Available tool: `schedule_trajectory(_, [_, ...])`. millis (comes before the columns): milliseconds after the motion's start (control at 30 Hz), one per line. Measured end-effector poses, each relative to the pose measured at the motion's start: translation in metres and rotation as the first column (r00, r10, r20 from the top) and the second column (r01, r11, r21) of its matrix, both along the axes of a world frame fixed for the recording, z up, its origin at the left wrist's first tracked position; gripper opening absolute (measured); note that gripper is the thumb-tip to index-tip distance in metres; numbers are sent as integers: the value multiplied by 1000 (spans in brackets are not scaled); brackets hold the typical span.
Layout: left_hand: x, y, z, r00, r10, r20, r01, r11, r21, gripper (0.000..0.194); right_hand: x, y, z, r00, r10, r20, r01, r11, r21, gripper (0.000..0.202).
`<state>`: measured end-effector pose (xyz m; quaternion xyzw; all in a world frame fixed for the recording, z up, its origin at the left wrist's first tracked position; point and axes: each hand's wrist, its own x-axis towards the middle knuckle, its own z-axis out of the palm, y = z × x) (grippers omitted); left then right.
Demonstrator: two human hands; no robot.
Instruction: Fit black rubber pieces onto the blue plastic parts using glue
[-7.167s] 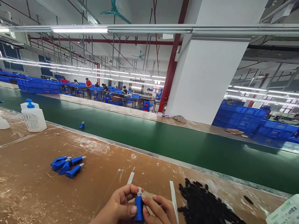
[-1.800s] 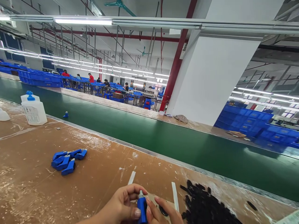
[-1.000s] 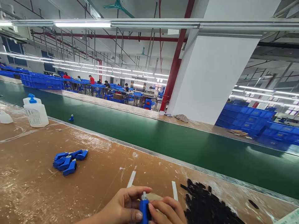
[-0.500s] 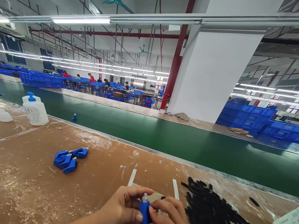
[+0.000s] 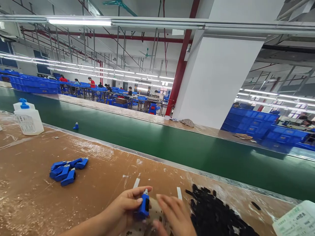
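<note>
Far off to the left of the hands, a white bottle [image 5: 27, 118] with a blue cap stands upright near the belt edge, well out of reach of the work. Nearer, still to the left of the left hand, a small heap of blue plugs [image 5: 66, 167] lies on the brown worktable [image 5: 31, 200], gathered together as if set aside in one spot. One lone blue piece [image 5: 76, 126] sits upright on the green belt [image 5: 172, 144] beyond them.

The left hand [image 5: 124, 209] is curled shut around one blue plug [image 5: 143, 206], thumb and fingers pinching its body so the pale tip points up and a dark slot faces the right hand; that grip keeps the open side free. Two white strips [image 5: 178, 193] lie on the table just beyond the hands.

The right hand [image 5: 173, 216] is just beside the plug, fingers loosely spread and half open; it seems to hold nothing, though its palm side is hidden. Just to its right lies a wide pile of small black parts [image 5: 216, 216], close enough to pick from. At the far right a white label sheet [image 5: 295, 221] rests at the table edge.
</note>
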<state>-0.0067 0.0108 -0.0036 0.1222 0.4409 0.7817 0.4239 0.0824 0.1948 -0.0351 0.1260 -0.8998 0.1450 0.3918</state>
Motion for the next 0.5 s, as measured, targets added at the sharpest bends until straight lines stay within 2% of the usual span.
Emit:
schedule_trajectory(67, [-3, 1, 1, 999, 42, 20, -42, 999, -5, 41, 2, 26, 8, 980, 1, 201, 25, 992, -125, 30])
schedule_trajectory(100, [-5, 1, 2, 997, 70, 13, -70, 998, -9, 40, 4, 38, 14, 939, -7, 343, 61, 987, -148, 26])
schedule_trajectory(167, [-7, 1, 3, 993, 116, 3, -116, 993, -33, 40, 8, 54, 26, 810, -82, 581, 170, 980, -98, 21])
schedule_trajectory(233, [-9, 2, 3, 990, 139, 11, -138, 988, -67, 42, 10, 59, 35, 678, -165, 716, 237, 972, 0, 25])
schedule_trajectory(333, [-9, 2, 4, 989, 144, 27, -140, 984, -108, 44, 10, 53, 36, 583, -252, 773, 257, 959, 120, 27])
schedule_trajectory(500, [-12, 1, 0, 993, 115, -40, -118, 987, -106, 43, 7, 48, 22, 561, -305, 770, 270, 946, 178, 31])
